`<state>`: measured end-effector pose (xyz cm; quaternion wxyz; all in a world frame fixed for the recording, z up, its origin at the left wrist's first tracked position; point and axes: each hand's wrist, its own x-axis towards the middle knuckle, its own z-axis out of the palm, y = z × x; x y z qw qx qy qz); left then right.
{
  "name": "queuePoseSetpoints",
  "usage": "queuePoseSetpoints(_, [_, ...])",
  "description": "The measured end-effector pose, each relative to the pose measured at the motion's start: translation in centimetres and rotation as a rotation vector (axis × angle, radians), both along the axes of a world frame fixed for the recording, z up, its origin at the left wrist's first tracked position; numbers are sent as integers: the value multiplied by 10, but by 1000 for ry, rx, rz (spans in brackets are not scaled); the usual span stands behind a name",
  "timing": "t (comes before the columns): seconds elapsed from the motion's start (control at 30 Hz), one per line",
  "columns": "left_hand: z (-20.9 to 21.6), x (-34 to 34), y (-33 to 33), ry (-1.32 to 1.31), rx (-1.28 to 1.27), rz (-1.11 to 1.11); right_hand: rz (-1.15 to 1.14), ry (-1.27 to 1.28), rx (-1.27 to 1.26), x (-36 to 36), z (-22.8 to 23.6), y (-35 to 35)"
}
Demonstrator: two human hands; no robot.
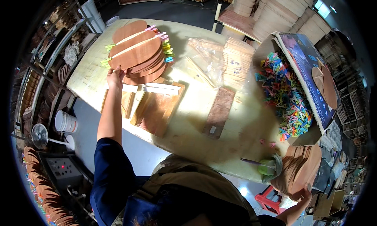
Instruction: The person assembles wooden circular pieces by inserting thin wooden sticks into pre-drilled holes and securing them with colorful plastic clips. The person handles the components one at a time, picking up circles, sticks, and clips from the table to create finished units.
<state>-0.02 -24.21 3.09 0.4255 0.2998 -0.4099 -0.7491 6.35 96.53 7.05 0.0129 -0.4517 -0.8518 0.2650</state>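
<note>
At the far left of the table lies a stack of thin brown guitar-body-shaped plates (135,55). Pale wood strips cross the upper ones, held at their ends by coloured clothes pegs (167,49). My left hand (115,76) pinches the near edge of the top plate. Down at the lower right, my right hand (303,197) is closed on the near edge of a plate in another stack of similar plates (300,167), without strips or pegs. Its fingers are partly hidden under that edge.
A large open carton (304,135) of coloured pegs stands on the right, two loose plates (325,86) on its flap. Bagged wood strips (237,59), a wooden jig (157,112), a flat brown board (220,112) and a green cup (268,168) with a brush occupy the table (188,143). A red stool (268,199) stands below.
</note>
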Motion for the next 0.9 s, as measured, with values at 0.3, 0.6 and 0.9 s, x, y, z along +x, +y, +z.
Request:
queuePoseSetpoints(0.3, [-24, -25, 26, -378, -659, 500, -152, 550, -215, 24, -7, -63])
queuePoseSetpoints(0.6, [-9, 24, 275, -248, -648, -499, 108, 1185, -542, 45, 101, -272])
queuePoseSetpoints(0.9, [-52, 41, 364, -150, -228, -1011, 611, 278, -1152, -40, -45, -522])
